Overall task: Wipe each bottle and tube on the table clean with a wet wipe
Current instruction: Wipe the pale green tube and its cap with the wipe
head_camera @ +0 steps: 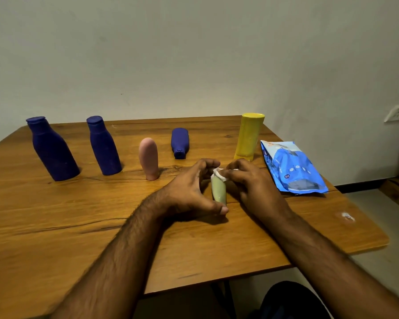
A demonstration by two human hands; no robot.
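Green tube: a small pale-green tube (218, 189), matte, held near the middle of the frame just above the counter (55, 226), its far end covered by the wipe.
Wet wipe: a white wipe (220, 174), bunched over the tube's upper end.
Left hand: the left hand (189, 192) has its grip closed around the tube, thumb at the near end, fingers curled over the far side.
Right hand: the right hand (251, 183) has its grip pinched together on the wipe, pressing it to the tube's top.
Other bottles: two tall dark-blue bottles (53, 150) (104, 146) stand at left; a pink tube (149, 158) stands left of centre; a small blue bottle (180, 142) lies behind the hands; a yellow bottle (249, 137) stands right of centre.
Wipes pack: a blue pack (293, 166) lies flat at the right of the counter.
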